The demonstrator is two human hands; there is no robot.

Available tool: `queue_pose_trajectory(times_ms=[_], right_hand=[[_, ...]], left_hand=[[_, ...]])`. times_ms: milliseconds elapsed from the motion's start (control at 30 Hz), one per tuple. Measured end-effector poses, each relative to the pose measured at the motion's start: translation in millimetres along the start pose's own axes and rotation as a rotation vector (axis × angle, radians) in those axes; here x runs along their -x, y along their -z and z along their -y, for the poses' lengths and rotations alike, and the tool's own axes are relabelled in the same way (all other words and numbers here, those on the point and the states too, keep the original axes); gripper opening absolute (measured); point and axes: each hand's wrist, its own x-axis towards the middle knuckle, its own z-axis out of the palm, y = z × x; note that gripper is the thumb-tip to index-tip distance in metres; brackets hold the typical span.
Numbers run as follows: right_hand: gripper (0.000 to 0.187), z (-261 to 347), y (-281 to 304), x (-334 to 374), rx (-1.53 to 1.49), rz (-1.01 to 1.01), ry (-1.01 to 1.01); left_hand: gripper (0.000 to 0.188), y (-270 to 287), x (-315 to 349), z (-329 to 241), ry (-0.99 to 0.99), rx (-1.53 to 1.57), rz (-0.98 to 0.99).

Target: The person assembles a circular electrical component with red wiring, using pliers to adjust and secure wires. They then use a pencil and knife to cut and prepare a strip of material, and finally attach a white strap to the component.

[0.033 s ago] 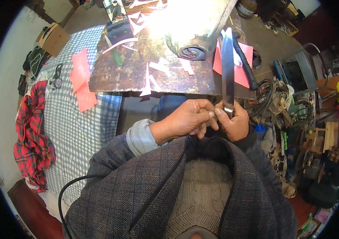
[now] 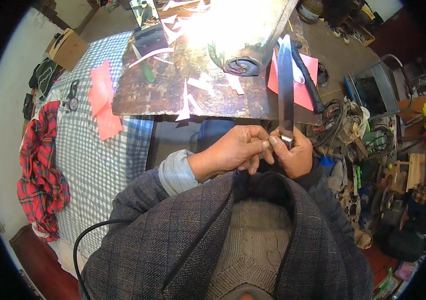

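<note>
My right hand (image 2: 295,157) is closed around the handle of a long knife (image 2: 286,90). Its blade points up and away from me, over the table's near right edge. My left hand (image 2: 240,149) is pinched, thumb against fingers, right beside my right thumb. Whatever those fingertips hold, if anything, is too small or hidden to make out. Beyond the blade, a pink sheet (image 2: 309,90) lies on the table (image 2: 143,97), with a dark rod-like object (image 2: 309,82) across it. White paper scraps (image 2: 184,102) are scattered nearer the table's middle.
A brightly lit metal box-like object (image 2: 273,30) stands at the back of the table. A green-handled knife (image 2: 147,71) lies at the left. Beside the table, a checked cloth (image 2: 98,175) bears folded pink paper (image 2: 104,100) and a red plaid garment (image 2: 40,170). Coiled cables (image 2: 335,122) lie at right.
</note>
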Motion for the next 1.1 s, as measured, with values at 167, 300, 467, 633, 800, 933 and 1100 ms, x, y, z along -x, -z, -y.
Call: queue_pose_trajectory(times_ms=[167,300,467,633,800,933,1100], right_hand=[[0.019,9.6,-0.3,2.8,-0.056,0.047,-0.086],[0.02,6.1,2.3,5.9,-0.082,0.033,-0.088],[0.022,1.4,2.9,7.7,-0.009,0.025,-0.031],[0.022,-1.7,0.8,10.4,-0.079,-0.122,-0.02],[0.026,-3.8,8.3,15.0,-0.05,-0.073,0.051],[0.032,-9.6,15.1,19.4,0.052,0.047,0.144],[0.035,-20.2,13.4,28.3,0.235,0.214,0.154]], left_hand=[[0.017,-2.7,4.8,1.0,0.004,0.012,-0.015],[0.021,-3.5,6.2,4.9,0.017,0.056,0.04],[0.026,-0.7,7.8,8.7,0.021,0.02,0.089],[0.024,-9.0,16.7,12.7,0.011,0.064,0.07],[0.023,-11.4,20.5,9.9,-0.01,0.073,-0.002],[0.024,-4.3,21.6,7.3,-0.07,0.105,-0.004],[0.024,-7.9,24.2,8.9,-0.129,0.14,0.067]])
